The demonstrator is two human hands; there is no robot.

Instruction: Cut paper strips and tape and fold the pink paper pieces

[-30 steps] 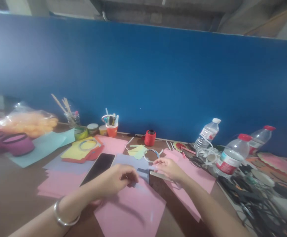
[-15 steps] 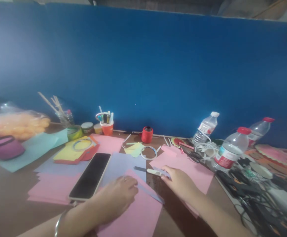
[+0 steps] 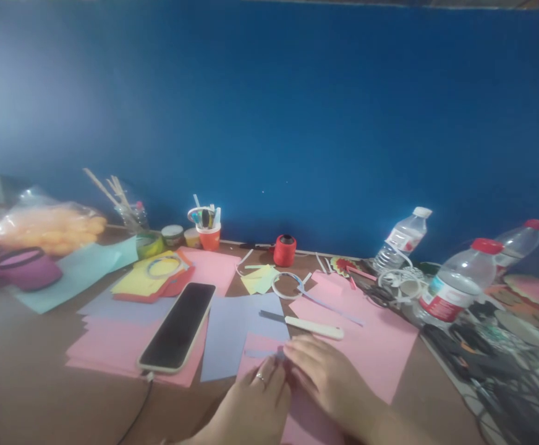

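My left hand (image 3: 258, 395), a ring on one finger, is closed with its fingertips on a narrow blue paper strip (image 3: 258, 353). My right hand (image 3: 327, 380) meets it from the right, fingers bent together at the strip's other end. Most of the strip is hidden beneath the fingers. Both hands rest over a pink paper sheet (image 3: 309, 414), which overlaps a blue sheet (image 3: 225, 337). Just beyond my right hand lies a utility knife (image 3: 316, 326) with a white handle and dark blade. Another blue strip (image 3: 334, 307) crosses the pink sheet (image 3: 385, 343) on the right.
A phone (image 3: 179, 327) with a cable lies left of my hands, partly over stacked paper. Farther back are a paper ring (image 3: 288, 286), a red roll (image 3: 285, 251) and an orange cup (image 3: 209, 238) of tools. Bottles (image 3: 462, 278) and dark tools crowd the right side.
My right hand has left the knife and come down beside my left hand. One blue strip now lies on the right-hand pink sheet. The view has shifted slightly.
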